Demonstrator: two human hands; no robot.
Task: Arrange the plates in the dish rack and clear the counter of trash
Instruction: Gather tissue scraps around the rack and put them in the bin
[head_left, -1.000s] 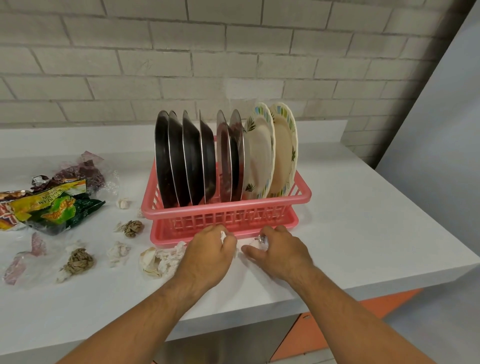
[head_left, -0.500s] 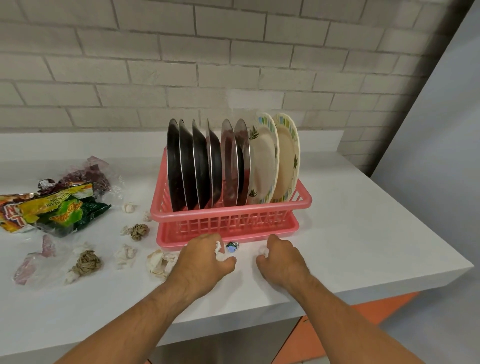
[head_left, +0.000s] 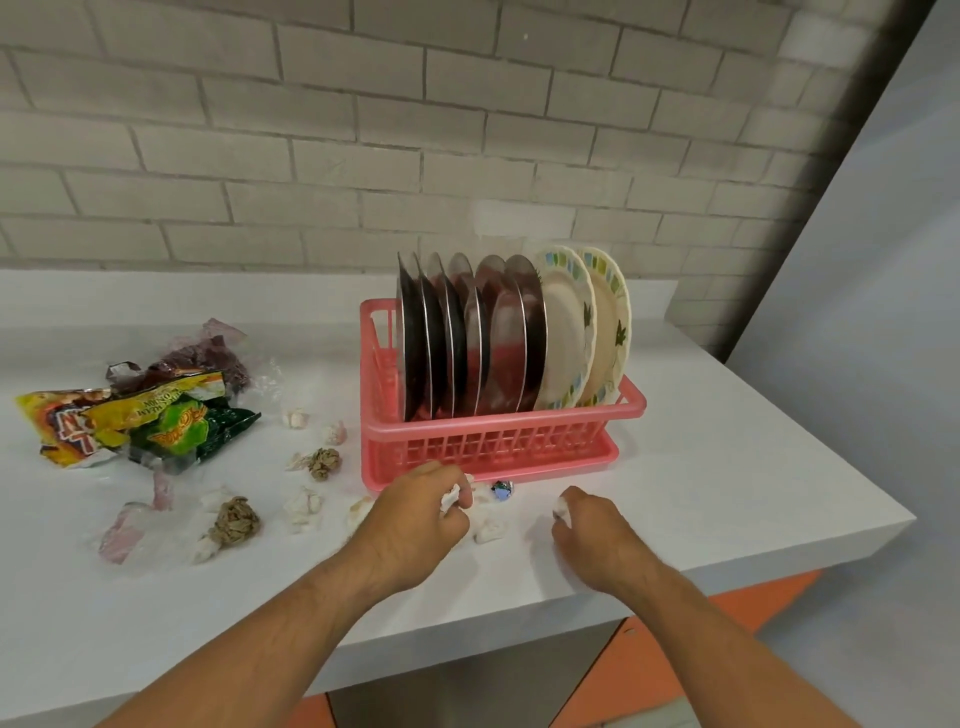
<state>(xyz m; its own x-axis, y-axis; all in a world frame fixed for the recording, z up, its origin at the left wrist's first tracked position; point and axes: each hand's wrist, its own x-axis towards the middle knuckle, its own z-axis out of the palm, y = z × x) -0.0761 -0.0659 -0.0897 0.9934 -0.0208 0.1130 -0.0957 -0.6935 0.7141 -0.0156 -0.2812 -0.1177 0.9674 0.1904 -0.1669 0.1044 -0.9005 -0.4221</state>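
Since a second ago our hands have drawn back from the foot of the dish rack (head_left: 493, 447) toward the lower centre of the frame. A small shiny wrapper (head_left: 502, 489) now lies uncovered between them. Our left hand (head_left: 415, 514) is curled and pinches a white paper scrap (head_left: 453, 498) between thumb and fingers. Our right hand (head_left: 592, 535) is curled round a second scrap (head_left: 561, 512) at its fingertips.

The steel plates (head_left: 467, 338) and the two patterned plates (head_left: 582, 332) stand upright in the rack at centre right, so that half looks done. The trash remains: snack packets (head_left: 140, 421) at middle left, brown crumpled balls (head_left: 234, 522) below them, and a loose white piece (head_left: 488, 530) on the counter (head_left: 727, 467) just beside our left hand.

We judge the main risk to be spilling. With both hands already holding something, opening our fingers for the next bit could let the first one drop. The shiny wrapper looks light and rounded, so a careless brush could send it toward the near edge and onto the floor. It also lies close to the rack, and a hasty reach there could knock the rack and rattle the plates.
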